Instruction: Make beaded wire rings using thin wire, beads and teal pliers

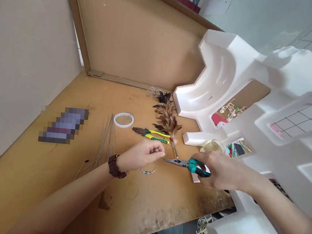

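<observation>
My left hand, with a dark watch on the wrist, has its fingers closed in a pinch. Below it hangs a thin wire loop with small turquoise and red beads, seemingly held between thumb and finger. My right hand grips long-nose pliers with teal and black handles. Their tip points left, close to my left fingertips. Beyond my left hand lie yellow-green combination pliers. Behind them rests a bundle of brown and black feathers.
A white ring-shaped roll and several thin wires lie on the brown table. A blurred-out rectangular object is at left. Large white moulded foam and a glass jar stand at right. Cardboard rises behind.
</observation>
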`<move>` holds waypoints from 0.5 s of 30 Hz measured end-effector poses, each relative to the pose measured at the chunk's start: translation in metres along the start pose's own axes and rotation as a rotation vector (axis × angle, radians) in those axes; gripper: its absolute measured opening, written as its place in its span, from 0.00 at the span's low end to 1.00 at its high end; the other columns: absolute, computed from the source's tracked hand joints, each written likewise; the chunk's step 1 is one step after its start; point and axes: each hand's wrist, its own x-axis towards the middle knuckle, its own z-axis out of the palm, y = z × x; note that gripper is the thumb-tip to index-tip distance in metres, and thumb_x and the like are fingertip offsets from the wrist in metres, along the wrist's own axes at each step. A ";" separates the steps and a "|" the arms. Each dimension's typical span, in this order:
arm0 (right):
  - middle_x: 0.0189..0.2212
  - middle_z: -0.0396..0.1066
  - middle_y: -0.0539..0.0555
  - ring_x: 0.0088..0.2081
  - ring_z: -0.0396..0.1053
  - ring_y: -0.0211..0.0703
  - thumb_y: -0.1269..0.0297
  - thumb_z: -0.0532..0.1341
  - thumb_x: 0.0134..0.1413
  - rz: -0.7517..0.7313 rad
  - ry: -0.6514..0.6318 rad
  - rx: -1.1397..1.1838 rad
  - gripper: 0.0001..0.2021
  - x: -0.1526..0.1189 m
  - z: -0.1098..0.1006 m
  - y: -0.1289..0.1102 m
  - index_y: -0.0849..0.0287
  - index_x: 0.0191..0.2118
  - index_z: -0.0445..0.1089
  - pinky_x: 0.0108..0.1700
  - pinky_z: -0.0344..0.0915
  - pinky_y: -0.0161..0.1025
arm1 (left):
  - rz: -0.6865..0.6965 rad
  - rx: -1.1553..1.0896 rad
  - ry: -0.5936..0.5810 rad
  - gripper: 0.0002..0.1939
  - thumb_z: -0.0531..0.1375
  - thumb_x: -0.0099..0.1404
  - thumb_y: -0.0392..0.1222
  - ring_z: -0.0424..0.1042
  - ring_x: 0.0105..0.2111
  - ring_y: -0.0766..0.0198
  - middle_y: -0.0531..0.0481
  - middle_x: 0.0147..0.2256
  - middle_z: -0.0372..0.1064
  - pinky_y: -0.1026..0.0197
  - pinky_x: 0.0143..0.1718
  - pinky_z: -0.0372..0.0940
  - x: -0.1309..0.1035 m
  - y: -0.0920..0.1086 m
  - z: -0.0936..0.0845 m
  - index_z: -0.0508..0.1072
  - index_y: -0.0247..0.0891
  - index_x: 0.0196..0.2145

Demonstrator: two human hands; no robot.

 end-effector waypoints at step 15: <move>0.20 0.59 0.45 0.21 0.53 0.32 0.70 0.56 0.38 0.101 -0.189 0.268 0.06 0.000 -0.010 0.011 0.58 0.29 0.61 0.20 0.47 0.30 | -0.227 -0.409 -0.101 0.11 0.59 0.56 0.45 0.60 0.18 0.73 0.57 0.21 0.61 0.67 0.21 0.59 0.006 -0.003 -0.009 0.65 0.34 0.29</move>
